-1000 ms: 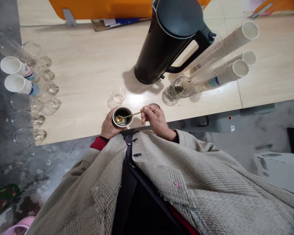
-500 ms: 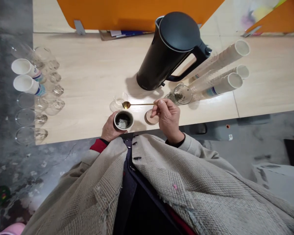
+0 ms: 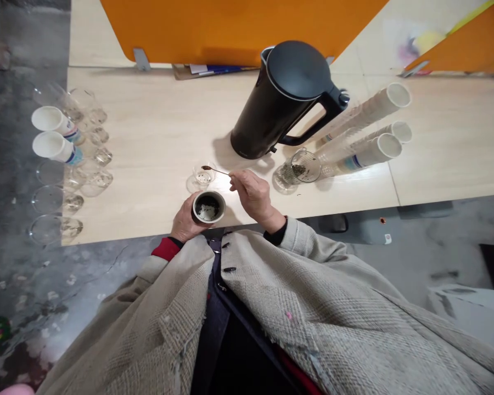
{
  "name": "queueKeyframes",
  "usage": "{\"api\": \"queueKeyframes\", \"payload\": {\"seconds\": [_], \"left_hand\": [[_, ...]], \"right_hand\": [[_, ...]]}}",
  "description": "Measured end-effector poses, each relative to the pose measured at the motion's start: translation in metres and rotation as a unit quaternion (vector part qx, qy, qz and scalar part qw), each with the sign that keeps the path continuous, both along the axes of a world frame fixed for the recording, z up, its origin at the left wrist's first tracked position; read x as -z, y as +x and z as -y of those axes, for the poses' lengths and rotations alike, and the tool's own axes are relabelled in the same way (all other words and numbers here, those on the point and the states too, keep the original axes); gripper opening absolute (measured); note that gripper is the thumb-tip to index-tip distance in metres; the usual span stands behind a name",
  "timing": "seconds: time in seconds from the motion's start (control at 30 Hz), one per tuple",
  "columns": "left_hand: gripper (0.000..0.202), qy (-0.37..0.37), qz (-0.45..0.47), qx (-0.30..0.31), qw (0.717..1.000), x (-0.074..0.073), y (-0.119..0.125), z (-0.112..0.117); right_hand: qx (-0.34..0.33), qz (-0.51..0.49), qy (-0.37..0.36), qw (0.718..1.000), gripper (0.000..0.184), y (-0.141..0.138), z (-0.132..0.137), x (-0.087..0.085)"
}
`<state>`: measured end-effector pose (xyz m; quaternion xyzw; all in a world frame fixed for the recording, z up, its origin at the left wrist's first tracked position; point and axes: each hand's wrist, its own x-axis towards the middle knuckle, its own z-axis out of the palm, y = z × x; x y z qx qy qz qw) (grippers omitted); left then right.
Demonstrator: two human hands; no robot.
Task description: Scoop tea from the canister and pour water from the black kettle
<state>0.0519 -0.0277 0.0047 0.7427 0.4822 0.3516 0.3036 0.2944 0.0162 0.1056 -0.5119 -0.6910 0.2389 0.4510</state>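
My left hand [image 3: 184,221] grips a small round tin [image 3: 208,207] holding dark loose tea, at the table's near edge. My right hand [image 3: 252,193] pinches the handle of a thin gold spoon [image 3: 214,170]. The spoon's bowl is tipped over a small clear glass cup [image 3: 203,175] that stands just behind the tin. Some dark bits lie in that cup.
A black kettle [image 3: 280,99] stands behind the cup. To its right are a glass with tea leaves [image 3: 298,167] and stacks of paper cups [image 3: 368,131] lying on their sides. Glasses and paper cups [image 3: 61,159] line the left edge of the table [image 3: 156,126]. An orange divider [image 3: 230,27] stands at the back.
The spoon has left the tin, risen, and moved back over the small glass cup, where it now tips. The tin's lid, seen by my right hand half a second ago, is now hidden.
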Motion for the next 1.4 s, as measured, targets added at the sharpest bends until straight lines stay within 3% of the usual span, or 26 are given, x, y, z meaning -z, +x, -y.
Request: {"api": "queueKeyframes", "payload": {"seconds": [0.17, 0.4, 0.5, 0.63, 0.73, 0.8, 0.93, 1.03, 1.23, 1.4], "left_hand": [[0.108, -0.006, -0.004, 0.0, 1.0, -0.001, 0.0, 0.0], [0.106, -0.013, -0.001, -0.01, 1.0, -0.003, 0.001, 0.0], [0.105, -0.001, 0.007, -0.008, 1.0, -0.002, 0.0, 0.0], [0.108, 0.003, 0.0, -0.011, 1.0, 0.0, -0.001, -0.001], [0.11, 0.009, 0.0, -0.016, 1.0, 0.001, -0.002, -0.002], [0.108, 0.017, 0.004, -0.017, 1.0, 0.002, -0.002, -0.003], [0.108, 0.023, 0.014, -0.021, 0.999, 0.003, -0.001, -0.005], [0.108, 0.019, 0.014, -0.028, 0.999, 0.003, -0.001, -0.005], [0.109, 0.018, 0.007, -0.037, 0.999, 0.004, -0.001, -0.005], [0.109, 0.02, 0.01, -0.036, 0.999, 0.005, -0.001, -0.005]], "right_hand": [[0.026, -0.021, -0.027, 0.999, 0.031, 0.001, 0.01, -0.016], [-0.025, 0.02, -0.028, 0.999, 0.03, -0.002, 0.006, -0.001], [0.024, -0.053, -0.016, 0.998, 0.033, 0.0, 0.006, -0.005], [0.105, -0.203, -0.079, 0.97, 0.039, 0.014, 0.015, -0.021], [0.175, -0.289, -0.107, 0.935, 0.041, 0.043, 0.027, -0.029], [0.242, -0.307, -0.087, 0.916, 0.041, 0.072, 0.036, -0.029], [0.368, -0.298, -0.022, 0.881, 0.042, 0.131, 0.049, -0.014], [0.414, -0.297, -0.013, 0.861, 0.042, 0.158, 0.047, 0.006], [0.418, -0.303, -0.081, 0.853, 0.042, 0.172, 0.034, 0.034], [0.414, -0.258, -0.099, 0.867, 0.049, 0.172, 0.063, 0.033]]}}
